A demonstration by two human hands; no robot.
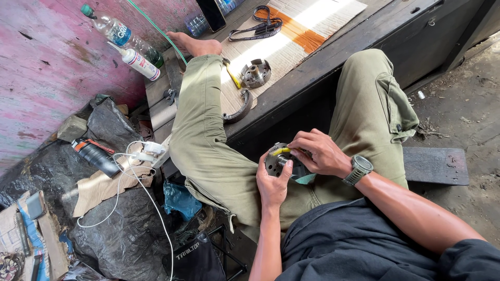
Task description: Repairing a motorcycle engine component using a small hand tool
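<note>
While seated, knees apart in olive trousers [208,151], holding a round metal part [277,162] over the lap.

Left hand [273,182]: cupped under the part, thumb up its near side, fingers clamped round the rim.
Right hand [319,152]: on top of the part, fingertips [294,151] pinched together on a small yellow piece [280,151] at the upper edge. Grey watch [358,169] on that wrist.

Part sits between both hands, just right of the left thigh, above a scrap of teal cloth [307,178].

Relative to the part:
- Up and slightly left, on cardboard [291,39] on the dark bench [364,36]: second round metal part [255,73], yellow-handled tool [233,77] just left of it, curved brake shoe [240,106] below it.
- Farther up: black lanyard [260,26], phone [211,14], clear tub [197,23], contents not readable.
- Up-left, against the pink wall [47,67]: clear plastic bottle [117,31] lying tilted, green cap, looks partly filled, level unclear. White squeeze bottle [138,61] lying just beside it, contents hidden.
- Left: black spray can [96,156] lying on black plastic sheeting [120,229], white charger and cable [140,156] next to it.
- Below-left: blue plastic bag [179,200], black bag [192,257], contents of both hidden.
- Right: dark plank [435,165] on the dirt floor.

Bare foot [192,44] resting at the bench's far-left edge.
</note>
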